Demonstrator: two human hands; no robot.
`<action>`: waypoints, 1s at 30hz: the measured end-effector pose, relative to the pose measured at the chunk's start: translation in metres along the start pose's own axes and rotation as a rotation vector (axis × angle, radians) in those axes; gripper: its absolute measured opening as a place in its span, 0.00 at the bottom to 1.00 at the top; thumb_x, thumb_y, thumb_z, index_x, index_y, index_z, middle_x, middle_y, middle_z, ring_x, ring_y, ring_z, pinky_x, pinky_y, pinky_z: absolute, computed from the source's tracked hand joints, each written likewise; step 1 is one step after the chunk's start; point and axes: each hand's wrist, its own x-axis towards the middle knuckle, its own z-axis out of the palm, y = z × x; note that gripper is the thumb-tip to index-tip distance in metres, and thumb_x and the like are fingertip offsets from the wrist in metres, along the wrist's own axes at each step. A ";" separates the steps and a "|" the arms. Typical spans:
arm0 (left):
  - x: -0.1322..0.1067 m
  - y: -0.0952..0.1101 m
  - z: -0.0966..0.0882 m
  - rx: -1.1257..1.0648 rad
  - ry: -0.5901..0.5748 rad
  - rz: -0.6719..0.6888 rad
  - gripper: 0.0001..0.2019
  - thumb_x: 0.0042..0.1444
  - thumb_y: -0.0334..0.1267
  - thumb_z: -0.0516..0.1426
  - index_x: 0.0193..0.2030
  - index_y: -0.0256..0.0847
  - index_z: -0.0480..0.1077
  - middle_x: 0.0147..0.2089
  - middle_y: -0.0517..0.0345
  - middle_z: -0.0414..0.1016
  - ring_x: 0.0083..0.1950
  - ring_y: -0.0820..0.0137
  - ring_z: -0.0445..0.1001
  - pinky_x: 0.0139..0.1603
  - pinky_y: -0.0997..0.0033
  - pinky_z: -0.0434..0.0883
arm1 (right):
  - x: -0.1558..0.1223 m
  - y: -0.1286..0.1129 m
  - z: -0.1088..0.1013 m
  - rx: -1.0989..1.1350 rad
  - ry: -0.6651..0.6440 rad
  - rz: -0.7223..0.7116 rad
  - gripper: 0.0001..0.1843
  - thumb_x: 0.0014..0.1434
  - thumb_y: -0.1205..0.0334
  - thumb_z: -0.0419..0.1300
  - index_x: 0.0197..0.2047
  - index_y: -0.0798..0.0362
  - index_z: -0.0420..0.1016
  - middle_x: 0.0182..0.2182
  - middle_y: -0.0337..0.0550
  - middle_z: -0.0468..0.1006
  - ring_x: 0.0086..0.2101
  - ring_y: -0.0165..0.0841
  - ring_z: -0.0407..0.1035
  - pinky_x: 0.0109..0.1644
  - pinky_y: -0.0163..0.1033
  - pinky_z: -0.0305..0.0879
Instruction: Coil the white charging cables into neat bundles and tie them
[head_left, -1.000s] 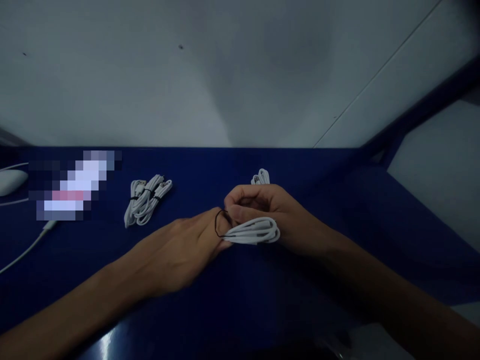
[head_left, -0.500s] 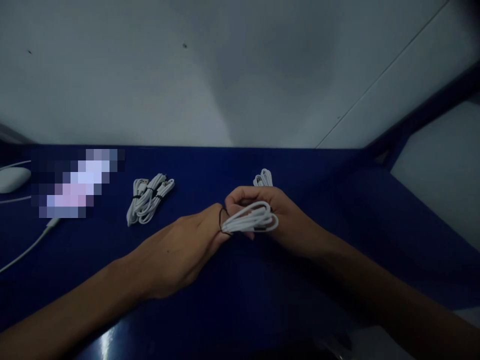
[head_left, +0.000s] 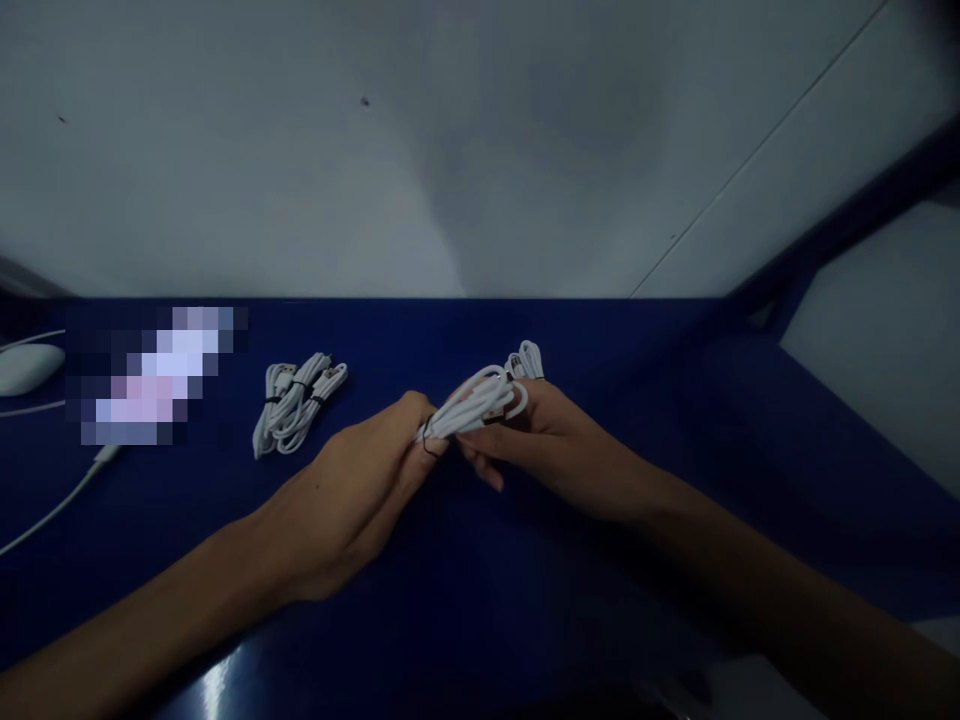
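A folded white USB cable [head_left: 474,408] is held between my two hands above the blue table. My left hand [head_left: 360,480] is closed on its left end, where a thin black tie [head_left: 427,436] loops around the strands. From the other side my right hand [head_left: 562,435] grips the cable, its thumb beneath the looped end and near a metal plug. Some of the right fingers are hidden behind the cable. Just beyond that hand another coiled white cable [head_left: 531,358] lies on the table, partly covered by it.
White cable bundles [head_left: 300,402] with black ties lie on the blue table [head_left: 405,335], left of my hands. Farther left are a pixelated bright object [head_left: 161,375], a white cord [head_left: 56,517] leading to it and a rounded white device [head_left: 28,369]. A pale wall [head_left: 300,200] rises behind.
The held cable has shifted slightly left and up. The black tie, a wide loose loop before, now sits closer around the strands. My right thumb has come in under the cable.
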 end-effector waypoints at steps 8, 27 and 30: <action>0.005 -0.006 -0.003 0.144 0.033 0.018 0.11 0.79 0.36 0.47 0.41 0.45 0.63 0.35 0.62 0.70 0.28 0.69 0.67 0.31 0.65 0.65 | 0.000 -0.001 0.008 0.118 0.054 0.044 0.07 0.71 0.60 0.68 0.49 0.53 0.79 0.41 0.41 0.79 0.36 0.30 0.74 0.35 0.35 0.74; 0.005 -0.009 0.003 0.386 0.022 0.098 0.10 0.77 0.31 0.46 0.41 0.42 0.62 0.36 0.61 0.65 0.26 0.72 0.64 0.24 0.72 0.60 | -0.001 -0.005 0.024 0.011 0.205 0.142 0.12 0.64 0.56 0.76 0.39 0.52 0.79 0.32 0.36 0.78 0.31 0.29 0.73 0.33 0.34 0.71; 0.005 -0.010 0.004 0.385 0.018 0.097 0.10 0.77 0.32 0.46 0.41 0.42 0.62 0.37 0.61 0.65 0.27 0.72 0.65 0.25 0.71 0.60 | -0.001 -0.006 0.025 -0.012 0.221 0.159 0.11 0.65 0.56 0.75 0.40 0.52 0.79 0.32 0.36 0.78 0.30 0.29 0.73 0.32 0.34 0.71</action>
